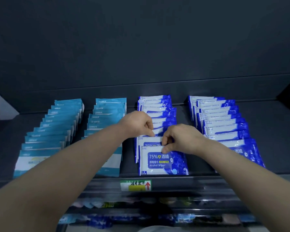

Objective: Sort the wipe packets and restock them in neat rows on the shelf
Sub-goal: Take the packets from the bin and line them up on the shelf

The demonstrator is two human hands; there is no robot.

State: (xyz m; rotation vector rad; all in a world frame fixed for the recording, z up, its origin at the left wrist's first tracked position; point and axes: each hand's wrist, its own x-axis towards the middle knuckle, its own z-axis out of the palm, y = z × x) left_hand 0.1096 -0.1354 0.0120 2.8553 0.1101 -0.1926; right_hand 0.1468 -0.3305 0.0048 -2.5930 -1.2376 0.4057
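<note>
Fingers [151, 132] curled, both pinching top edges | left hand [137, 123]: second packet [149, 141] | right hand [179, 139]: front alcohol-wipes packet [162, 162], third row on shelf [197, 156] | advice: square both edges, keep overlap even, match the neighbouring rows' front line.

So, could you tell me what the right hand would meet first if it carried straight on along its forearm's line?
Probably the left hand, pinching another packet just up-left. The right hand pinches the front alcohol wipes packet; depth is unclear.
</note>
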